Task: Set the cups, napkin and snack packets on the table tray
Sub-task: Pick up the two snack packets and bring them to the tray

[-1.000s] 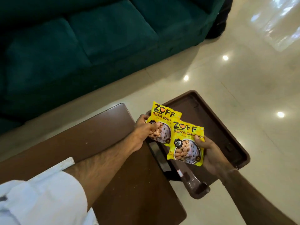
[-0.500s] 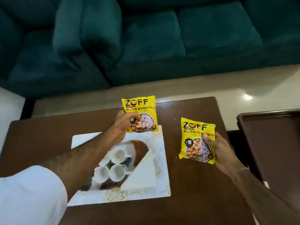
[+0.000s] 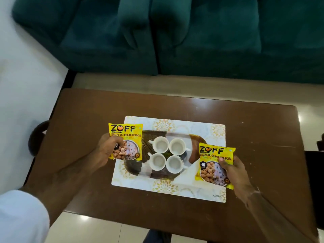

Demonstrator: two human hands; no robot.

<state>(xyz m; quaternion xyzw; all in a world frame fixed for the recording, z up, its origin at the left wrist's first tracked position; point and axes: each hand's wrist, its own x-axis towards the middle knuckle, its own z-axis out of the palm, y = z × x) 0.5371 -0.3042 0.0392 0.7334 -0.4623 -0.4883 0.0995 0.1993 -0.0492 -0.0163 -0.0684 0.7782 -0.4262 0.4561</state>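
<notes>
A white tray (image 3: 182, 193) with gold flower prints lies in the middle of the brown table (image 3: 263, 137). Several empty white cups (image 3: 160, 144) stand together on it, over a dark patterned area. A white napkin (image 3: 185, 178) lies at the tray's lower right, partly hidden. My left hand (image 3: 107, 151) grips a yellow snack packet (image 3: 128, 137) over the tray's left edge. My right hand (image 3: 233, 172) grips a second yellow snack packet (image 3: 214, 162) over the tray's right side. Both packets are held up and face me.
A dark green sofa (image 3: 192, 35) runs along the far side of the table. A pale tiled floor (image 3: 28, 81) shows to the left and below. A dark object (image 3: 37, 137) sits at the table's left edge, another (image 3: 315, 172) at the right.
The view swung from the brown tray on the right to the table. Both hands carried the packets apart, and each now hovers over one side of the white tray.
</notes>
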